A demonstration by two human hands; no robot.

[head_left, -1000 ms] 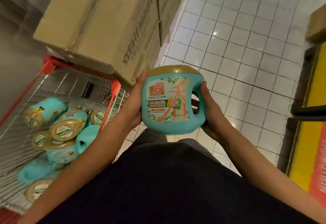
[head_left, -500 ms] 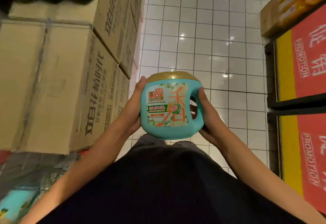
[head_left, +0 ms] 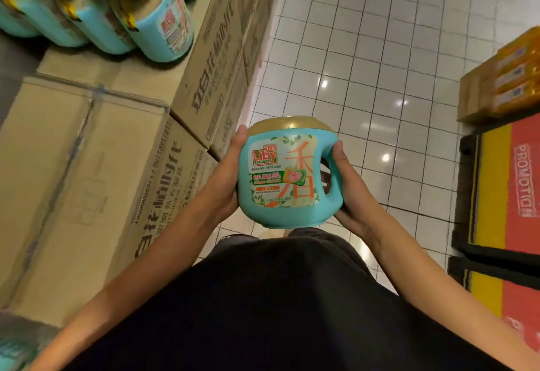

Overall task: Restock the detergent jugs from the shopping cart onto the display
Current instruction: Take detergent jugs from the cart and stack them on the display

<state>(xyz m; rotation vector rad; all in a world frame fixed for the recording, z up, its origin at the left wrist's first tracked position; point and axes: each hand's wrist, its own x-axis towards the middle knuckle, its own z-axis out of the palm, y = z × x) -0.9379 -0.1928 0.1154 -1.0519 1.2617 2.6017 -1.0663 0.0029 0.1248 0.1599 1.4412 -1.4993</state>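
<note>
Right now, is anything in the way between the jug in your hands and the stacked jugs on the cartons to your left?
Nothing visible. The jug, held between the left hand and the right hand, has open air up to the stacked jugs; only the carton tops lie below that path.

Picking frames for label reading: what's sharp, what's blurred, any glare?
Head view: the held jug is sharp, its Liby label legible; the stacked jugs upper left and the cardboard boxes are smeared with blur; lights glare as bright spots on the tiled floor; the wide-angle lens bends tile lines; overall dim.
</note>
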